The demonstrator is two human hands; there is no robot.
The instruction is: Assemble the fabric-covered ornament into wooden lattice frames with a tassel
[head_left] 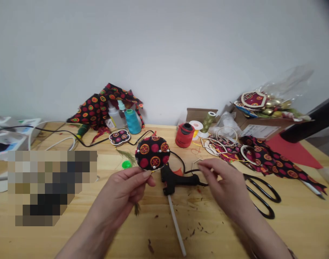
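Observation:
My left hand (129, 185) pinches the lower edge of a round fabric-covered ornament (153, 153), black with red and orange circles and small white beads. Olive tassel threads (136, 208) show below that hand. My right hand (225, 183) has its thumb and fingers pressed together, to the right of the ornament and apart from it. A thin pale angular outline (196, 164) shows at its fingertips; whether it is held I cannot tell. Between the hands lies a black hot glue gun (177, 181) with a long glue stick (176, 225) sticking out toward me.
Black-handled scissors (271, 190) lie beside my right wrist. A flower-shaped ornament (119, 137), green cap (126, 164), teal thread cone (133, 121) and red thread spool (184, 135) sit farther back. Patterned fabric (280, 162) and a cardboard box (267, 124) are at right. A blurred patch covers the left.

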